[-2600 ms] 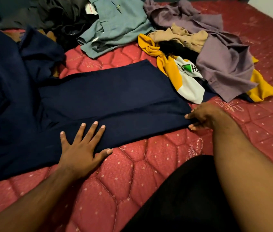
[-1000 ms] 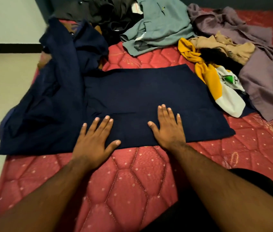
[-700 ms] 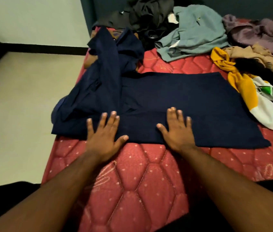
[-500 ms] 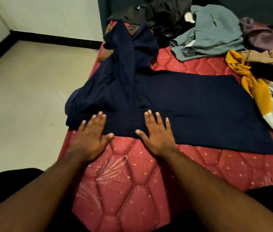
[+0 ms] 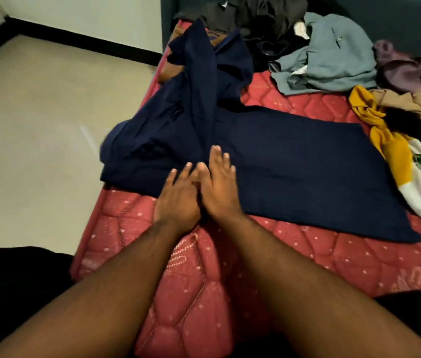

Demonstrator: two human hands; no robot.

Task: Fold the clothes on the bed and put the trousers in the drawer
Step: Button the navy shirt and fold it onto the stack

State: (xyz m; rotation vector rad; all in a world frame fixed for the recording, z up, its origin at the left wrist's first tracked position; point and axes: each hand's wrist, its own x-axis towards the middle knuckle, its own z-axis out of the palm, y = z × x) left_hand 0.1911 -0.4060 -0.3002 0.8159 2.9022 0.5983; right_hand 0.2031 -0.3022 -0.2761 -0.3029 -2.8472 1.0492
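1. We have both hands flat on the near edge of the navy trousers (image 5: 281, 161), a little left of the frame's centre. The left hand (image 5: 178, 200) and right hand (image 5: 219, 187) lie side by side and touch, fingers straight and close together, pressing the cloth and gripping nothing.

2. The trousers lie on the red mattress (image 5: 294, 257). The part reaching toward the right of the frame is smooth and flat. The part toward the upper left is bunched, with a ridge of cloth rising toward the top of the frame and some of it hanging past the mattress edge over the floor (image 5: 36, 130).

3. We judge the fold is unfinished: the rumpled end still needs to be laid straight.

4. Risk: flat palms give no hold, so a sideways push may drag the smooth part and wrinkle it.

5. Risk: the overhanging cloth could slide off and pull the rest with it.

6. Risk: the yellow and white shirt (image 5: 400, 166) touches the trousers' right end, so it may get caught in the fold.

7. The grey-green shirt (image 5: 333, 58) and dark clothes (image 5: 261, 19) wait in the upper part of the frame. We see no drawer.
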